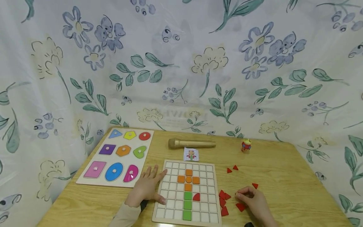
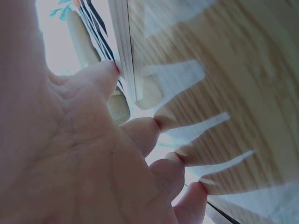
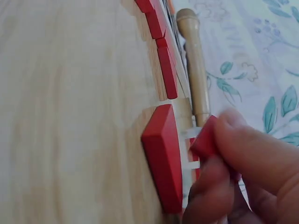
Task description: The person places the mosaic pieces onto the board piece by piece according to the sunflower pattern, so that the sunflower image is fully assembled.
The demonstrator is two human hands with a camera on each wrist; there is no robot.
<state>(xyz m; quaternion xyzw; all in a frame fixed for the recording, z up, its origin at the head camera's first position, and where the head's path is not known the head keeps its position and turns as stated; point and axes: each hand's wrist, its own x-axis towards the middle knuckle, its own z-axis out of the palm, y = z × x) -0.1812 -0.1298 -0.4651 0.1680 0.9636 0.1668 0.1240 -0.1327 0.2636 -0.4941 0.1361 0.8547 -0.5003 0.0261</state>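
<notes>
My left hand (image 1: pixel 145 186) lies spread over the left edge of the white grid board (image 1: pixel 203 207), thumb and forefinger touching its border. In the left wrist view, the fingertips of my left hand (image 2: pixel 88 144) meet a wooden surface. On the board are orange squares (image 1: pixel 188 172) around an orange disc (image 1: pixel 188 179), a column of green squares (image 1: pixel 187 205) and a red quarter-circle (image 1: pixel 196 197). To the board's right, my right hand (image 1: pixel 254 201) pinches a small red block (image 3: pixel 205 140), its shape partly covered. A red block (image 3: pixel 163 158) lies close by.
Loose red pieces (image 1: pixel 222 201) lie along the board's right side; red triangles (image 1: pixel 235 167) lie farther back. Behind the board are a pattern card (image 1: pixel 191 154) and a gold microphone-shaped object (image 1: pixel 192 143). A knobbed shape puzzle (image 1: pixel 97 146) lies left, a small toy figure (image 1: pixel 246 146) back right.
</notes>
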